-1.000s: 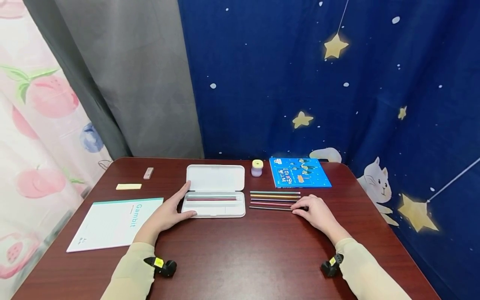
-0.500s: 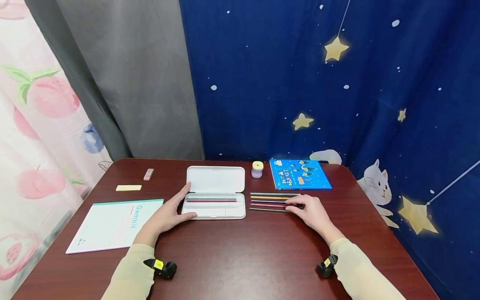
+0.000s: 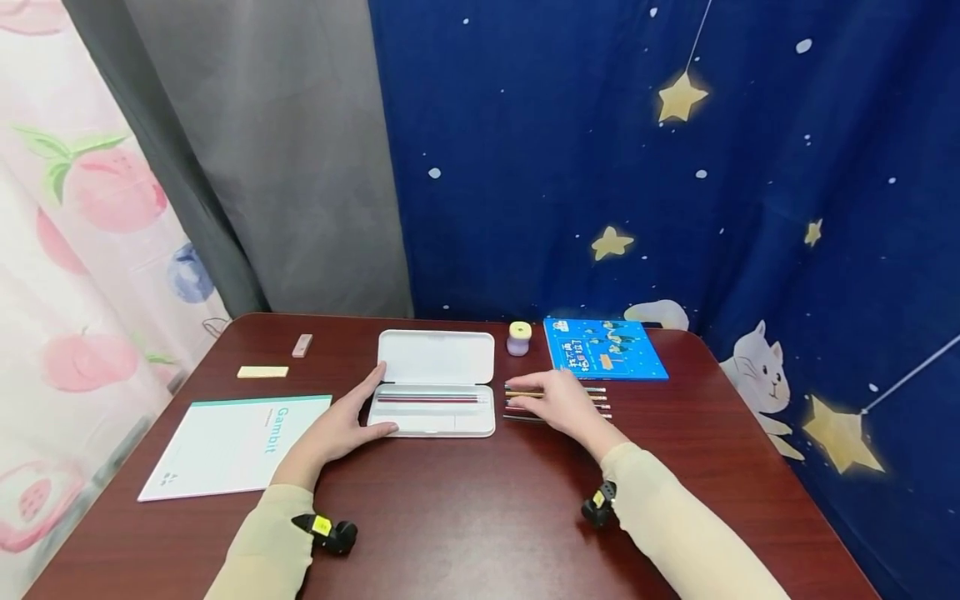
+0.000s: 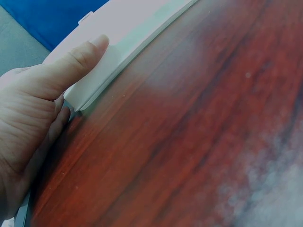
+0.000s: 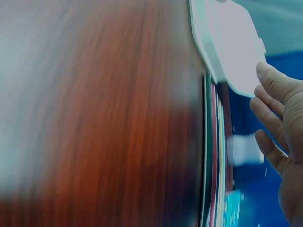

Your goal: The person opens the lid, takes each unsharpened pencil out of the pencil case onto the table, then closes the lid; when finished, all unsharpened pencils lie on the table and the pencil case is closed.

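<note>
A white pencil case (image 3: pixel 415 423) lies with its lid back on the table, several pencils (image 3: pixel 431 399) in its rear section. My left hand (image 3: pixel 341 429) holds the case's left side, thumb over the front corner and fingers along the outer edge; the left wrist view shows the thumb (image 4: pixel 78 64) on top. Right of the case, several more pencils (image 3: pixel 602 407) lie in a row. Over them hovers my right hand (image 3: pixel 562 406), hiding their middles. In the right wrist view its fingers (image 5: pixel 270 116) are parted, with nothing between them.
A notebook (image 3: pixel 225 450) lies left, partly behind my left forearm. Beyond it are a yellow strip (image 3: pixel 262 372) and a small pinkish block (image 3: pixel 302 346). A yellow-and-lilac small container (image 3: pixel 518 338) and a blue book (image 3: pixel 637 354) stand and lie at the table's back.
My right hand has moved left from the pencils' right ends to over their left part, near the case. The left hand keeps its place on the case.
</note>
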`<state>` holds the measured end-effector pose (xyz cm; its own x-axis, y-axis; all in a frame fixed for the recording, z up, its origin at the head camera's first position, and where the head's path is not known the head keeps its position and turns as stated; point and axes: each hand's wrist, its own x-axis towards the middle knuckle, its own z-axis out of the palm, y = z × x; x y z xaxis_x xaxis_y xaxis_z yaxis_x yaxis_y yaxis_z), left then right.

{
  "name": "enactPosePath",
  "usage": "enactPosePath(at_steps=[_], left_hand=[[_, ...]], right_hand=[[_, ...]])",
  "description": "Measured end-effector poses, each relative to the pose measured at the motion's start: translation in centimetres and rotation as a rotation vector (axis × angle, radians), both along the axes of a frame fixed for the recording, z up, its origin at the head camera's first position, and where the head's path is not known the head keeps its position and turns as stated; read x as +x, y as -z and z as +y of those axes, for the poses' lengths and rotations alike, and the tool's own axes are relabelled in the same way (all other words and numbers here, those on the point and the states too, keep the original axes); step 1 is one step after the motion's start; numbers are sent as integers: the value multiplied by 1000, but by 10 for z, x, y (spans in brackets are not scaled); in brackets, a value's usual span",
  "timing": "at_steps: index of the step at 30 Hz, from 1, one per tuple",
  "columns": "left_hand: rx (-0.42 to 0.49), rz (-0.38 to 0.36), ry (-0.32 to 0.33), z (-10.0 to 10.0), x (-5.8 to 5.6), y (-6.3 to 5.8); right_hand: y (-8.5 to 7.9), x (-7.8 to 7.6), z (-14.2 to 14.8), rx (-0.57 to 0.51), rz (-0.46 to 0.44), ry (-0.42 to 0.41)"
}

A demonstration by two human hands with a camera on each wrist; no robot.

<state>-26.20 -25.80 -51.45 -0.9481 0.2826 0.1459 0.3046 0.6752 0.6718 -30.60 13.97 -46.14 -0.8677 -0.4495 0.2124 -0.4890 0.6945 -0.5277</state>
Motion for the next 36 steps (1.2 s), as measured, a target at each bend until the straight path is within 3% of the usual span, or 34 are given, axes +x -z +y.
enactPosePath(at_steps=[6,12,25,36], left_hand=[[-8,4,2,-1,-1,0],[-16,8,-2,-1,-1,0],[-3,-1,4,0,-2,-1],[6,-6,5,-1,-1,-1]], right_hand=[[3,-8,-35,13,4,-66],[8,-11,-53,44,-16,-78],[15,-11,-79,212,59,-59],[18,-13,-84,195,36,-75]])
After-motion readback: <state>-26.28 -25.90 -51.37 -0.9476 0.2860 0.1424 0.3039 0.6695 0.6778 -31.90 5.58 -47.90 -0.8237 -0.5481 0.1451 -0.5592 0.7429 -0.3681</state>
